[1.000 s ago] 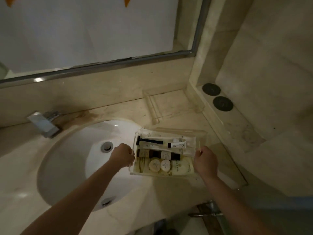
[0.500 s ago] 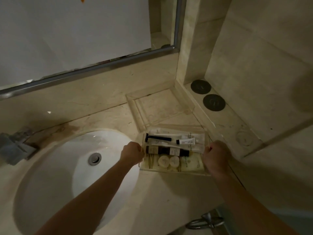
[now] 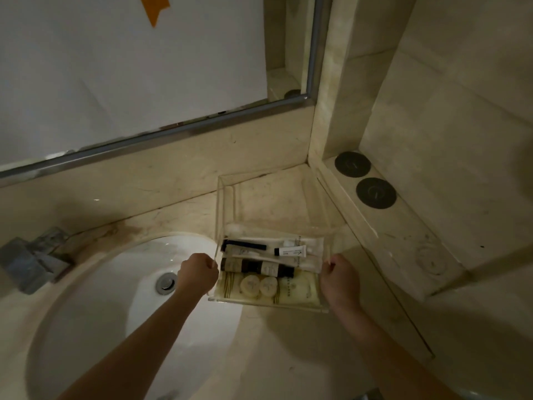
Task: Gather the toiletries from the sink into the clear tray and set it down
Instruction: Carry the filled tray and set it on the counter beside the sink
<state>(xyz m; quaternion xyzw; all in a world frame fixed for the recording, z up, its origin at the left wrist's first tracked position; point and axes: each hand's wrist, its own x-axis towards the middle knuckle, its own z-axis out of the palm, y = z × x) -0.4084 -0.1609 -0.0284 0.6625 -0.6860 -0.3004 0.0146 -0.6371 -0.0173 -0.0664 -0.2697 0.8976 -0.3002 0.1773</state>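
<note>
Since the earlier frame the clear tray [image 3: 268, 303] has travelled away from the basin toward the back right corner, and both hands have gone with it. It now hangs above the marble tabletop [image 3: 288, 356], its near edge just right of the sink [image 3: 95, 313] rim; whether its base touches the stone cannot be told.

Inside the tray, a black razor [image 3: 245, 245] and a small white tube [image 3: 290, 251] lie along the far side, with a white toothbrush below them. A dark bottle [image 3: 256, 267] lies across the middle. Two round wrapped soaps [image 3: 259, 286] sit side by side at the near side, between pale packets.

Left hand [image 3: 197, 272]: its grip is clenched round the tray's left wall, knuckles up, fingers curled over the edge. Right hand [image 3: 340, 280]: it grasps the right wall the same way, thumb near the top rim. Both forearms reach in from the bottom of the view.

Just behind the tray stands a second clear tray [image 3: 227, 197], larger, close to the backsplash and the corner. To its right a raised marble ledge [image 3: 403, 241] carries two dark round discs [image 3: 364, 179], one behind the other. The drain [image 3: 165, 282] shows in the white bowl, and a chrome faucet [image 3: 31, 259] sits at the far left. Above the backsplash runs a metal-framed mirror [image 3: 129, 67], covered with white sheet and a scrap of orange tape [image 3: 155, 8].
</note>
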